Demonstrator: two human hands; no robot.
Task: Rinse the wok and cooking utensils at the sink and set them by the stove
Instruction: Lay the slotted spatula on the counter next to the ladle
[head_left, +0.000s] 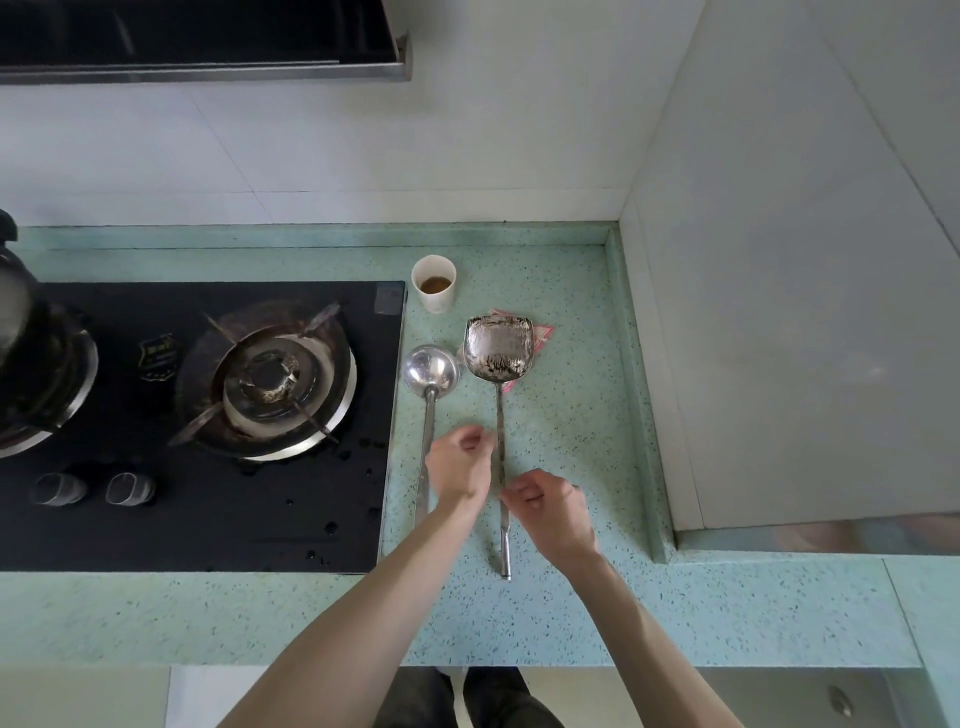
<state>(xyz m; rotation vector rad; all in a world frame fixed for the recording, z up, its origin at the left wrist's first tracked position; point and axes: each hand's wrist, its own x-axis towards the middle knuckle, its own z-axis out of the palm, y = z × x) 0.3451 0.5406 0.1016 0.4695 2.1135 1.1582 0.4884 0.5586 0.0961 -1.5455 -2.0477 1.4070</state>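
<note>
A steel ladle and a steel spatula lie side by side on the green countertop, just right of the black gas stove, handles pointing toward me. My left hand hovers between the two handles with fingers loosely curled, holding nothing. My right hand is by the spatula's handle, fingers curled; whether it pinches the handle is unclear. No wok or sink is in view.
A white paper cup with brown residue stands behind the utensils. A pink cloth lies under the spatula's blade. A dark pot sits on the left burner; the right burner is bare. A white wall closes the right side.
</note>
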